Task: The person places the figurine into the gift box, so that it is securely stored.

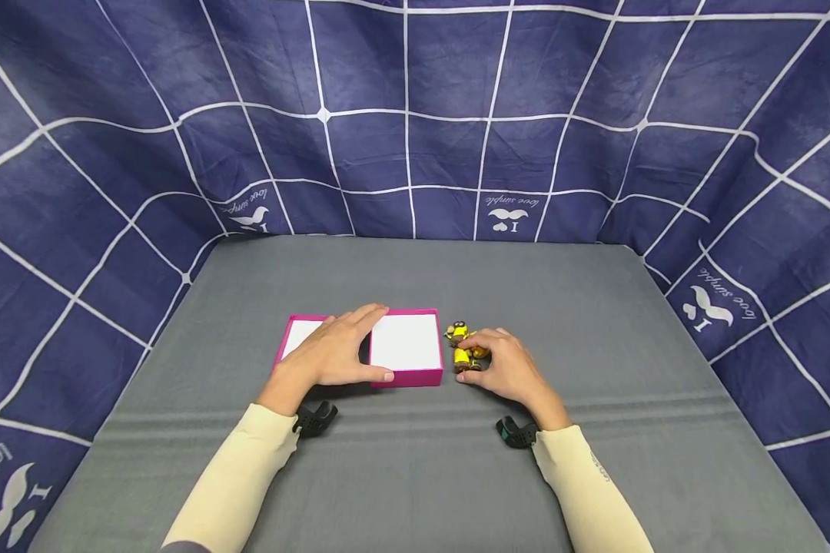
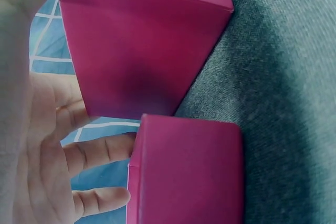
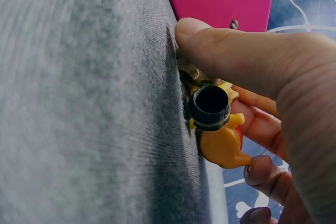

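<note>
Two pink boxes with white tops or insides lie side by side, a right box [image 1: 406, 342] and a left box [image 1: 299, 335]. My left hand [image 1: 337, 349] spans the right box's left end, thumb at its front wall and index finger at its back. The left hand partly covers the left box, and two fingers reach its edge in the left wrist view. My right hand [image 1: 508, 367] grips small yellow-and-brown toy figurines [image 1: 461, 359] between thumb and fingers. An orange figurine [image 3: 223, 148] and a black hollow round piece [image 3: 209, 108] show beside the thumb.
Grey cloth [image 1: 415, 461] covers the table. A dark blue curtain [image 1: 449, 153] with white grid lines rises behind it and along both sides. The right box's wall stands just left of the figurines.
</note>
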`<action>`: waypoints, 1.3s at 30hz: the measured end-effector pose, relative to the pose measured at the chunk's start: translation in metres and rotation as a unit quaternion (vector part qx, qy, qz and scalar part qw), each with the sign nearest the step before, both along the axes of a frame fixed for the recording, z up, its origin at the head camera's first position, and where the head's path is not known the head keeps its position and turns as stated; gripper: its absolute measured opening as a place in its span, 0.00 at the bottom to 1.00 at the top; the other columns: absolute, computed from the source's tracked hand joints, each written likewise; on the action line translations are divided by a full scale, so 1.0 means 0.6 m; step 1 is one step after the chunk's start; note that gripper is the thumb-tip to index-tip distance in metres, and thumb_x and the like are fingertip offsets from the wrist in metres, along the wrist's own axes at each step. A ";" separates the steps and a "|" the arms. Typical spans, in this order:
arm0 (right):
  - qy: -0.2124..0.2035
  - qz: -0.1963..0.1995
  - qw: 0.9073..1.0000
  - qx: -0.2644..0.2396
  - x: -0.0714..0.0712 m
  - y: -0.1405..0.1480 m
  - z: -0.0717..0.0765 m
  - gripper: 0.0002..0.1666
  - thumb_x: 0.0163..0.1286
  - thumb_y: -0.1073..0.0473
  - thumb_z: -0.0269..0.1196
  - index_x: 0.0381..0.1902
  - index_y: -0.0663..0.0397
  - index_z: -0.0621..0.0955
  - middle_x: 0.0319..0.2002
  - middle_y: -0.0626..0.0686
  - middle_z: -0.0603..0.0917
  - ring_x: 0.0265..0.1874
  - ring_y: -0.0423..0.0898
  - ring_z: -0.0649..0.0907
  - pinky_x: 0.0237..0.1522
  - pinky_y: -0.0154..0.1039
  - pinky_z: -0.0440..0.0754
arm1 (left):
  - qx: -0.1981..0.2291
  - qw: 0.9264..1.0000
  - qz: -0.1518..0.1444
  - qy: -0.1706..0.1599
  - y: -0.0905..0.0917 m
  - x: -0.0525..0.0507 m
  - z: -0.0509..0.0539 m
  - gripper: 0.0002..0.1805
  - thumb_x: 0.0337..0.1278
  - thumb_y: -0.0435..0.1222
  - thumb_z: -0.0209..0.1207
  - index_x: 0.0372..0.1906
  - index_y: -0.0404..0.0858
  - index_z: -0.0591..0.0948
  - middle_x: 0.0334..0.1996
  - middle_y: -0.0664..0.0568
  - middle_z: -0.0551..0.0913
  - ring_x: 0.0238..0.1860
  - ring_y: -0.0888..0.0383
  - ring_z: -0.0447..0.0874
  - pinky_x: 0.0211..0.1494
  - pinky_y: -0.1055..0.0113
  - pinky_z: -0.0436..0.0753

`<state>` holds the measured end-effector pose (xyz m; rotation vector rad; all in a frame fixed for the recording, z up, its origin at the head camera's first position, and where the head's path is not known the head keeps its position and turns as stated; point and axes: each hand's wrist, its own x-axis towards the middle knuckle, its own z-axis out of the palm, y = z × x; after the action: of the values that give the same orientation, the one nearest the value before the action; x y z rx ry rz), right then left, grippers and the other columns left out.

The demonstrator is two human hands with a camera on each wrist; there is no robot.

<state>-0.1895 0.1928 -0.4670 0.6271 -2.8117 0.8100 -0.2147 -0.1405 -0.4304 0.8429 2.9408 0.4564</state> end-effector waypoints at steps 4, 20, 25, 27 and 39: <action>0.007 0.003 1.000 0.001 -0.003 0.001 -0.001 0.29 0.46 0.43 0.81 0.47 0.38 0.87 0.48 0.42 0.87 0.49 0.43 0.81 0.53 0.47 0.78 | 0.000 1.000 -0.003 -0.002 0.001 -0.001 0.004 0.65 0.36 0.82 0.54 0.80 0.53 0.55 0.77 0.56 0.62 0.75 0.53 0.65 0.73 0.36 0.62; 0.011 0.005 1.000 -0.025 -0.004 -0.002 -0.005 0.29 0.45 0.42 0.81 0.47 0.37 0.88 0.46 0.41 0.86 0.49 0.42 0.81 0.57 0.53 0.74 | -0.002 1.000 0.001 0.003 0.002 -0.001 0.000 0.66 0.35 0.83 0.53 0.80 0.52 0.56 0.76 0.55 0.63 0.75 0.53 0.64 0.74 0.38 0.63; 0.031 0.016 0.998 -0.055 -0.003 -0.002 0.000 0.30 0.44 0.45 0.82 0.47 0.40 0.88 0.44 0.40 0.86 0.46 0.41 0.81 0.53 0.48 0.76 | -0.007 1.000 0.002 0.003 0.003 -0.001 0.001 0.66 0.34 0.83 0.52 0.80 0.53 0.55 0.77 0.55 0.62 0.75 0.53 0.63 0.74 0.38 0.63; 0.036 0.019 0.997 -0.065 -0.004 -0.002 0.001 0.30 0.43 0.45 0.83 0.47 0.41 0.88 0.43 0.39 0.86 0.46 0.41 0.81 0.52 0.47 0.77 | -0.007 1.000 0.003 0.004 0.002 -0.002 0.001 0.66 0.34 0.84 0.52 0.80 0.53 0.55 0.77 0.55 0.62 0.75 0.53 0.64 0.74 0.38 0.63; 0.067 0.024 0.993 -0.100 -0.007 0.000 0.001 0.29 0.42 0.46 0.83 0.46 0.38 0.88 0.43 0.38 0.86 0.44 0.39 0.80 0.47 0.40 0.77 | -0.006 1.000 -0.003 0.006 0.003 -0.002 0.002 0.66 0.34 0.83 0.54 0.80 0.51 0.56 0.76 0.55 0.63 0.75 0.53 0.64 0.73 0.37 0.63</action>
<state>-0.1940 0.1925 -0.4662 0.6895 -2.5647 1.0024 -0.2159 -0.1389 -0.4294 0.8545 2.9486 0.4335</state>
